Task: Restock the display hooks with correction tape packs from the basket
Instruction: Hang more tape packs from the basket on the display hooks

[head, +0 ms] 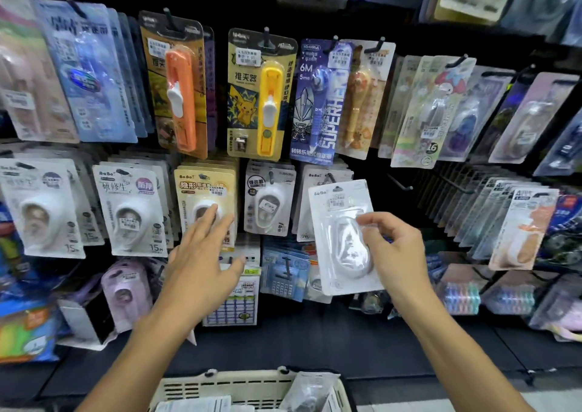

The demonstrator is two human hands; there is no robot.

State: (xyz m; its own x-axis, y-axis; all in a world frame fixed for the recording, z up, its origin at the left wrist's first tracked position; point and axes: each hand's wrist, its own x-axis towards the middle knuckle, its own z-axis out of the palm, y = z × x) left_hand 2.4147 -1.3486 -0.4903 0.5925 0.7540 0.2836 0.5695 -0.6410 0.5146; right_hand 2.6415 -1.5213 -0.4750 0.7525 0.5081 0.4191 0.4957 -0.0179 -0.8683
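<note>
Dark pegboard shelving (371,24) fills the view, hung in rows with carded stationery. Across the upper row hang an orange clip pusher pack (176,87), a yellow clip pusher pack (261,96) with a cartoon character on its card, and a blue "SUPERHERO" correction tape pack (318,106), each on its own hook. Below them runs a row of white correction tape packs, among them a cream-yellow carded stack (204,188) and a grey-white stack (269,200). To the right of that row a bare hook (400,183) juts out, well apart from the packs.

At the bottom edge sits a cream plastic basket (226,386), holding more packs whose print is too blurred to read.

The right hand (393,248) holds a white correction tape pack (343,238) up in front of the lower row, thumb and fingers pinching the clear blister's right side, the card tilted slightly; whether its hang hole meets any hook is hard to tell. The left hand (201,254) reaches toward the cream-yellow stack, fingers straight and spread apart, fingertips (211,210) at the front pack's blister.
</note>
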